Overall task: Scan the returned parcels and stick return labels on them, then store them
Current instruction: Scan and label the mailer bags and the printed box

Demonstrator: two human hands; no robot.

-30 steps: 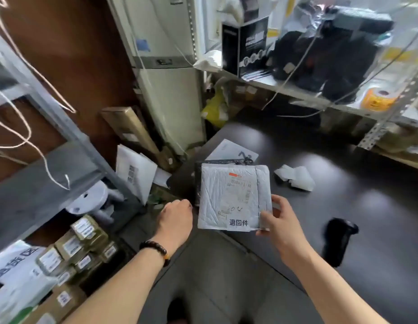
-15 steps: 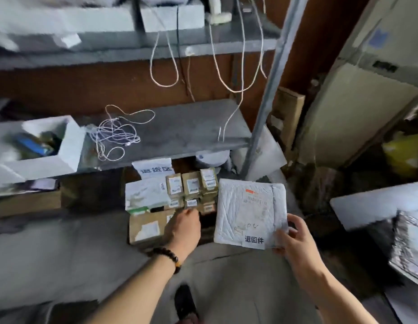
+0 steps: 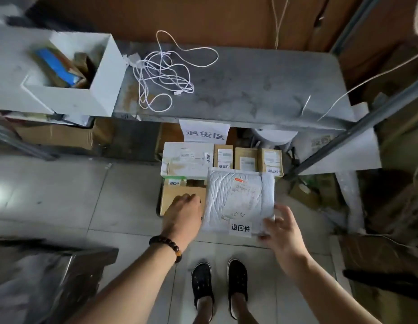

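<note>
I hold a white padded parcel (image 3: 238, 199) low in front of the shelf; a white return label (image 3: 240, 228) with black characters sits on its near edge. My right hand (image 3: 283, 230) pinches the parcel's lower right corner, thumb on top. My left hand (image 3: 182, 213) hovers beside the parcel's left edge, over a brown box (image 3: 180, 195), fingers loosely curled; I cannot tell if it touches the parcel. Under the shelf lie labelled parcels: a white box (image 3: 187, 160) and three small brown boxes (image 3: 246, 159). A paper sign (image 3: 204, 134) hangs above them.
The grey shelf board (image 3: 250, 90) carries a tangled white cable (image 3: 163, 73) and a white bin (image 3: 100, 85). A slanted metal post (image 3: 367, 122) stands to the right. A silvery bag (image 3: 39, 281) lies lower left. My shoes (image 3: 217, 286) stand on floor tiles.
I turned from the dark table to the shelf and bent lower. The parcel went down toward the stacked parcels under the sign, and my left hand came alongside it.
</note>
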